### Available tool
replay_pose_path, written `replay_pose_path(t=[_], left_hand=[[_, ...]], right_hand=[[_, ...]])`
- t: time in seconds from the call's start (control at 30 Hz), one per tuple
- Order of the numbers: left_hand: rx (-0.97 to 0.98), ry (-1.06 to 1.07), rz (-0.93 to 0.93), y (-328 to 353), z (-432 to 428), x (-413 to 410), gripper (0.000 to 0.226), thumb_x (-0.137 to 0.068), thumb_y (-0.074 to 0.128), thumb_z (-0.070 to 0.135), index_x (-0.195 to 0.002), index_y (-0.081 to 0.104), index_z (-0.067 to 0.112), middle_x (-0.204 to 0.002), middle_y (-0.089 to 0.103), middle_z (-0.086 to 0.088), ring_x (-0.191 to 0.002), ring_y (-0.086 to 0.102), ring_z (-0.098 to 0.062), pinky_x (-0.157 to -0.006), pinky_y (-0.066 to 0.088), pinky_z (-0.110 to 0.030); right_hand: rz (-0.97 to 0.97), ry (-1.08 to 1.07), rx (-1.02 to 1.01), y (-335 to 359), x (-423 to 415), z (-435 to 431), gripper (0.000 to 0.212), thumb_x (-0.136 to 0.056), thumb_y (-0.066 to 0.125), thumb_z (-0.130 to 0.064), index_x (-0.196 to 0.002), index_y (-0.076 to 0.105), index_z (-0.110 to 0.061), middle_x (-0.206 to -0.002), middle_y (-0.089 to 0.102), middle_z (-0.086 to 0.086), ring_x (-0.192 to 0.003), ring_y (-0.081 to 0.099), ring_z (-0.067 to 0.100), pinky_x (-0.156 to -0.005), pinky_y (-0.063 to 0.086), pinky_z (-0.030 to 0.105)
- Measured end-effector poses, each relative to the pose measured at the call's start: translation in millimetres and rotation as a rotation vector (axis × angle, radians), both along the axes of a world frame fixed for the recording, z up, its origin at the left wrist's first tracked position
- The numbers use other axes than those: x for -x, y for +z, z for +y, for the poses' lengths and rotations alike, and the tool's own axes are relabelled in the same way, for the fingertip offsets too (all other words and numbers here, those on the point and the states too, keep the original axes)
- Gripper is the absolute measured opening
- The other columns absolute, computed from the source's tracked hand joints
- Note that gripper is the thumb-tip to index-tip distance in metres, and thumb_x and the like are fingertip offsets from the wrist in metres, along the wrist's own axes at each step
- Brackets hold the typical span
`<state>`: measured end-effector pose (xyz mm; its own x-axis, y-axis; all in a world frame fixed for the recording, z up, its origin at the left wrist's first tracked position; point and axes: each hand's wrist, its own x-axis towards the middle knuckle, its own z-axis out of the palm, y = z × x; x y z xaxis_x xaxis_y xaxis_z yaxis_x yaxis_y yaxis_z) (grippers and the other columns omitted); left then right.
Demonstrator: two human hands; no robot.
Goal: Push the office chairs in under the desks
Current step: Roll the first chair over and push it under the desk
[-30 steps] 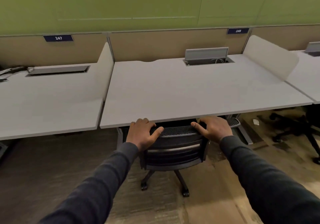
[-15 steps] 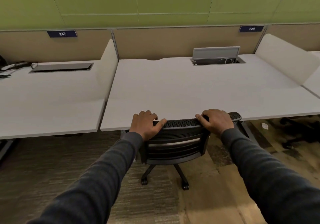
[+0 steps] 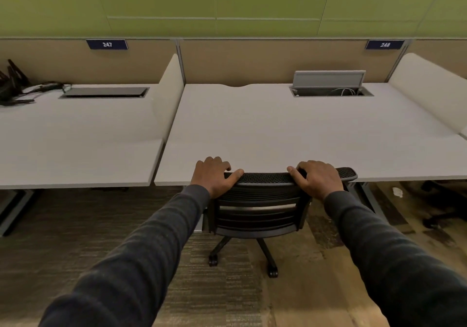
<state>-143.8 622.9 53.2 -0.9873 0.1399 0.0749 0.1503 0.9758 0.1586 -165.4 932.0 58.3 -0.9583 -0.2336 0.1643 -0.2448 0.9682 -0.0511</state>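
Gripping the top of a black office chair [image 3: 257,210] with both hands, a person in dark sleeves [image 3: 156,251] stood facing a pale grey desk [image 3: 278,129]. The left hand [image 3: 214,176] held the left end of the chair's back. Its fingers were curled over the far side of the top rail and its thumb lay along the rail. The right hand [image 3: 317,179] clamped the right end in the same way.

A second before, the chair's back had sat lower in the view, with a dark gap between it and the desk's front edge. Now the rail met that edge and the gap had gone, and the person had moved closer to the desk. The seat was hidden beneath the desktop. Only the back, the central post and two wheeled legs [image 3: 271,272] showed above the carpet [image 3: 75,225].

This suggested the chair had rolled forward and was nearly home, with little or no push left before the hands could let go.

A second chair [image 3: 444,200] stood in shadow at the far right, by the next desk along. Whether it was tucked in could not be told. Behind the desk, a grey cable hatch [image 3: 328,80] stood open.
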Motion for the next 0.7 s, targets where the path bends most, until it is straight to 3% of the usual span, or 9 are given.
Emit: replay_pose_path(t=[0.2, 0.37, 0.43, 0.7], left_hand=[[-0.098, 0.009, 0.039, -0.2, -12.6, -21.1, 0.059, -0.099, 0.032, 0.062, -0.126, 0.062, 0.019, -0.121, 0.059, -0.006, -0.115, 0.051, -0.026, -0.094, 0.039, -0.043], [-0.177, 0.063, 0.098, -3.2, -53.7, -57.4, 0.063, -0.098, 0.035, 0.062, -0.138, 0.052, 0.017, -0.131, 0.054, -0.007, -0.123, 0.048, -0.027, -0.1, 0.038, -0.046], [-0.168, 0.106, 0.1, -3.7, -81.1, -75.3, 0.063, -0.098, 0.034, 0.062, -0.14, 0.051, 0.017, -0.133, 0.054, -0.007, -0.124, 0.048, -0.028, -0.099, 0.039, -0.047], [-0.122, 0.282, 0.096, -4.2, -242.4, -176.9, 0.063, -0.098, 0.03, 0.063, -0.138, 0.049, 0.017, -0.134, 0.052, -0.008, -0.124, 0.047, -0.027, -0.1, 0.038, -0.046]], right_hand=[[0.052, -0.006, 0.133, 2.7, -19.2, -33.8, 0.055, -0.1, 0.033, -0.061, -0.094, 0.067, -0.018, -0.079, 0.06, -0.002, -0.074, 0.055, 0.02, -0.068, 0.041, 0.036], [0.091, 0.091, 0.23, 7.8, -42.6, -96.1, 0.056, -0.099, 0.036, -0.061, -0.116, 0.065, -0.016, -0.111, 0.066, 0.005, -0.101, 0.057, 0.024, -0.084, 0.047, 0.041], [0.093, 0.148, 0.297, 10.2, -54.2, -129.3, 0.058, -0.097, 0.037, -0.063, -0.12, 0.064, -0.016, -0.119, 0.064, 0.005, -0.109, 0.055, 0.025, -0.088, 0.046, 0.041], [0.057, 0.308, 0.327, 7.0, -123.6, -295.8, 0.062, -0.095, 0.036, -0.066, -0.122, 0.062, -0.016, -0.121, 0.062, 0.006, -0.111, 0.055, 0.026, -0.093, 0.045, 0.042]])
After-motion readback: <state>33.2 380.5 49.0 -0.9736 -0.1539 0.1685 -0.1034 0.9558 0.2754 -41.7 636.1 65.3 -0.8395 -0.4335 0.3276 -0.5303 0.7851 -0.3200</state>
